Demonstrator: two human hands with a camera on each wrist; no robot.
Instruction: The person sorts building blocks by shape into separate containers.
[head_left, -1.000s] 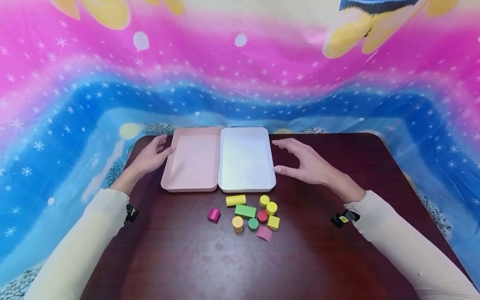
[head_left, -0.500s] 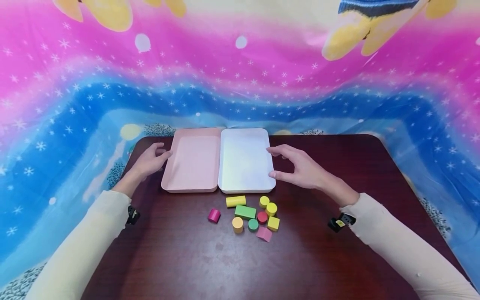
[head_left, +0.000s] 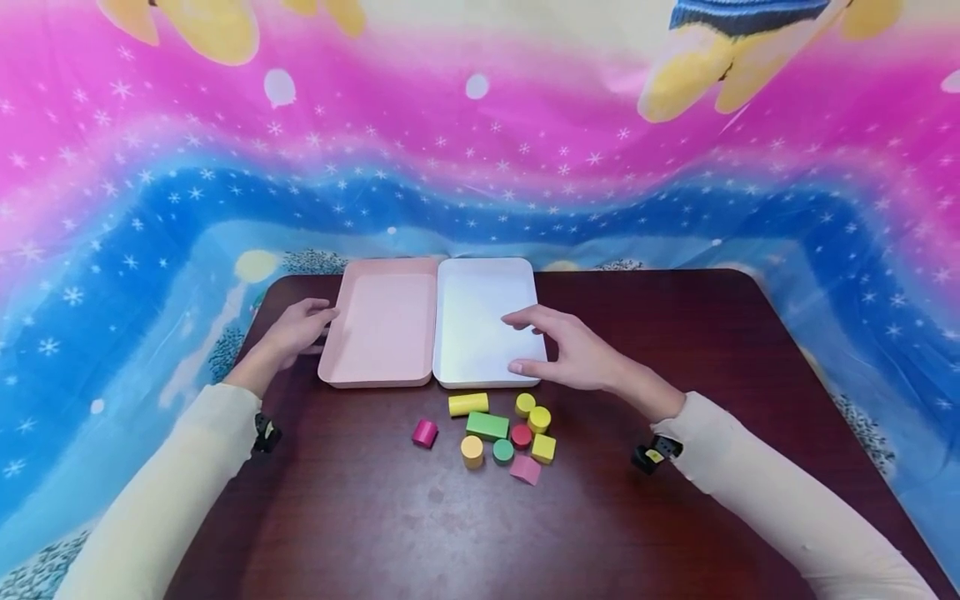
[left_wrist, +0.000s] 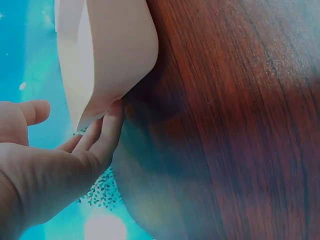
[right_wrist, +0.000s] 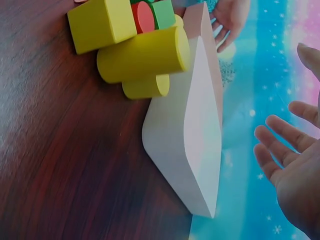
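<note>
At the left side of the pink tray (head_left: 378,325) is my left hand (head_left: 296,332); in the left wrist view its fingertips (left_wrist: 116,112) meet the tray's lower edge, the thumb standing apart. My right hand (head_left: 573,350) hovers over the right part of the white tray (head_left: 480,317), fingers spread from the thumb and holding nothing. Just in front of the white tray lie a yellow cylinder (head_left: 468,405), a green block (head_left: 487,426), two short yellow cylinders, a red cylinder (head_left: 521,437), a yellow cube (head_left: 543,448) and a green cylinder (head_left: 502,452).
An orange cylinder (head_left: 472,451), a pink block (head_left: 526,469) and a magenta arched block (head_left: 425,433) lie nearer the front of the dark wooden table (head_left: 360,517). A patterned cloth (head_left: 480,192) hangs behind the table and along its sides.
My right hand has moved left and toward me, from beside the white tray to over its right part. My left hand has lowered slightly along the pink tray's side. The blocks stay put.
</note>
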